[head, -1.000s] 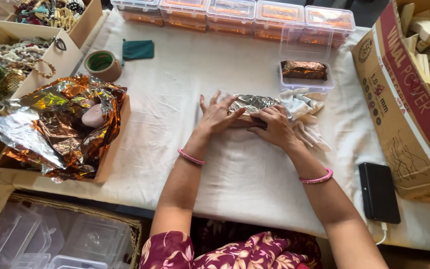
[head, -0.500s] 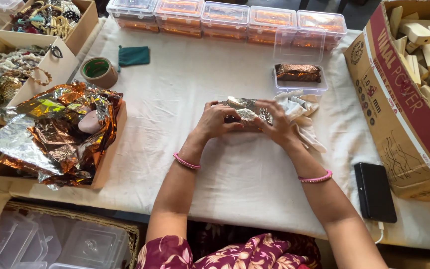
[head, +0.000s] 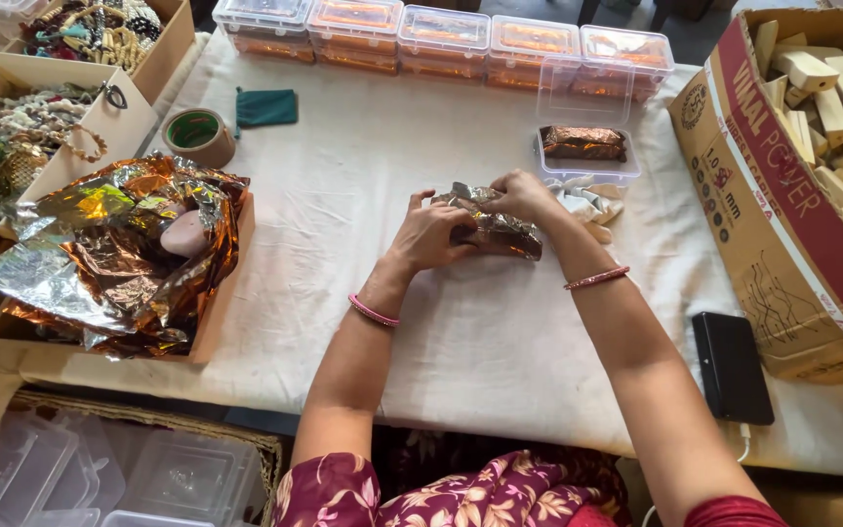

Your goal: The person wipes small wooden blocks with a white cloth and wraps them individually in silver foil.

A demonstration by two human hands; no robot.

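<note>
on the white cloth (head: 343, 205), left hand (head: 428, 236) and right hand (head: 517, 195) clasp a foil-wrapped bundle (head: 500, 232), partly hiding it

A packing workshop: cloth-covered table (head: 363, 322), stacked clear boxes (head: 441, 34), foil sheets (head: 100, 254), cartons (head: 802, 224).

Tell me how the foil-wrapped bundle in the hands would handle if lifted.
The foil-wrapped bundle looks block-shaped under its wrap, so it would likely stay stiff rather than sag. Its crinkled shiny foil may be a bit slippery and crease easily. The left hand and right hand both grip it, and being flat-sided it probably won't roll.
</note>
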